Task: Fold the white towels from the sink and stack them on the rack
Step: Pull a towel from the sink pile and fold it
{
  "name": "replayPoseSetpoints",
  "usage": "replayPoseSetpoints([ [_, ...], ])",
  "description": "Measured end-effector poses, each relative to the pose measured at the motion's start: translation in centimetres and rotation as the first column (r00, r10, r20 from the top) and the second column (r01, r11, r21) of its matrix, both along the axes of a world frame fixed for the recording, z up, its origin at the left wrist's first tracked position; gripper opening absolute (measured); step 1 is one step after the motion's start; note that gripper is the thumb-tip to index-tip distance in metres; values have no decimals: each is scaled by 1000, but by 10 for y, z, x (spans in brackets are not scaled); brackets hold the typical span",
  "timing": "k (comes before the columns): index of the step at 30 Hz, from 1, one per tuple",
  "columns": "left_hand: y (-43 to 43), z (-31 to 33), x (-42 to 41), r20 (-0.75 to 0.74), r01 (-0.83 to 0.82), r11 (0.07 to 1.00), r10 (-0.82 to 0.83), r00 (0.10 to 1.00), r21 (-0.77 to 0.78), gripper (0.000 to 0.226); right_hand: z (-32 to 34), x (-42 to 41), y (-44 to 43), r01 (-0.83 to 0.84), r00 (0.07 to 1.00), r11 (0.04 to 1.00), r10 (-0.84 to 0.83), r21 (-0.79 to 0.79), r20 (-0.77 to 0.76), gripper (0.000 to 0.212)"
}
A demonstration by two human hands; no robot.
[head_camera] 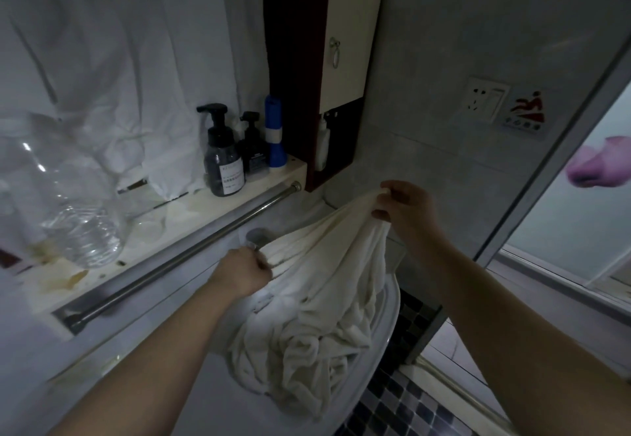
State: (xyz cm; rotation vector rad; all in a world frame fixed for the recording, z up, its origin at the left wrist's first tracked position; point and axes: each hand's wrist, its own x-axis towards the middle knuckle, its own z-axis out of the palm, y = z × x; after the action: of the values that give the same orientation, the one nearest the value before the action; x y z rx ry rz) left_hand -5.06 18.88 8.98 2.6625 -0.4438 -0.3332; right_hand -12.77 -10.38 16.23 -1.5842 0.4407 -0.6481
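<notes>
In the sink [387, 319], crumpled white towels [307, 336] lay heaped. Left hand [244, 273] gripped a fold; right hand [406, 208] pinched a raised edge.

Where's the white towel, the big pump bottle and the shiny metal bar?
white towel [321, 292], head view, on its hanging middle folds.
big pump bottle [223, 165], head view, on its dark body.
metal bar [205, 242], head view, on its middle stretch.
</notes>
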Motion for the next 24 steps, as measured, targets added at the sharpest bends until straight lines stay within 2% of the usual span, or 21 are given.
replayPoseSetpoints([
  [2,3,-6,-4,-64,6,1000,-5,998,9,32,1,-2,-1,-31,1000,1000,31,3,7,20],
  [3,4,-9,-7,-82,-14,1000,14,997,2,41,0,-4,-2,-49,999,999,49,-1,7,21],
  [6,6,-13,-14,-22,-20,999,20,1000,25,65,-5,-7,-2,-62,998,998,62,-2,-7,21],
  [12,-2,-8,-20,-109,44,994,-32,993,103,48,-7,-6,3,-126,992,991,125,-40,-31,21],
  [15,-6,-7,-20,-164,42,993,-24,986,109,29,-7,-5,11,-152,988,985,150,-86,-36,18],
  [17,-4,-8,-21,-168,22,994,-4,986,104,30,-8,-6,12,-149,989,984,146,-103,-31,17],
  [24,15,7,2,-151,-260,959,242,958,-113,35,-1,-10,-9,-95,995,988,93,-121,-21,22],
])
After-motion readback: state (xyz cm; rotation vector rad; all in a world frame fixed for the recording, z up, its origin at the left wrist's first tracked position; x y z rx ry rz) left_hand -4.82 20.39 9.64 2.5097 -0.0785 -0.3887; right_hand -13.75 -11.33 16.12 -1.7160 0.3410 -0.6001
